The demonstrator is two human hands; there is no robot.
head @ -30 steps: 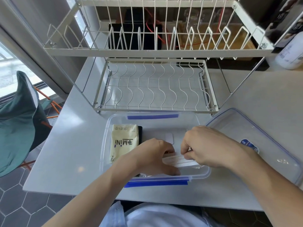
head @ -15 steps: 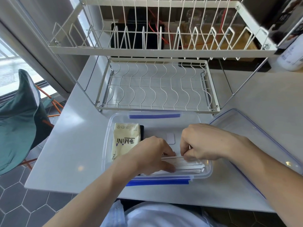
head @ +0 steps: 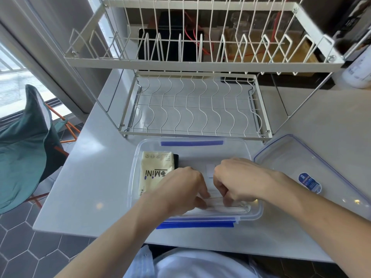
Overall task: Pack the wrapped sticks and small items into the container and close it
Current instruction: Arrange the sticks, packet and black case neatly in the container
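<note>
One container (head: 134, 189), one lid (head: 331, 169), 1 packet (head: 154, 173). Left hand (head: 180, 189) & right hand (head: 239, 179) fingers curled, pinching wrapped sticks (head: 216, 208) under fingertips; stick count unclear.

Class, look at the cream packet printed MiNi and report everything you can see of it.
The cream packet is a flat, soft-looking pouch printed MiNi, with small round symbols along its far end. It lies flat at the left end of the clear container, long side running away from the viewer. A black item shows at its right edge. The left hand covers its near right corner.
</note>
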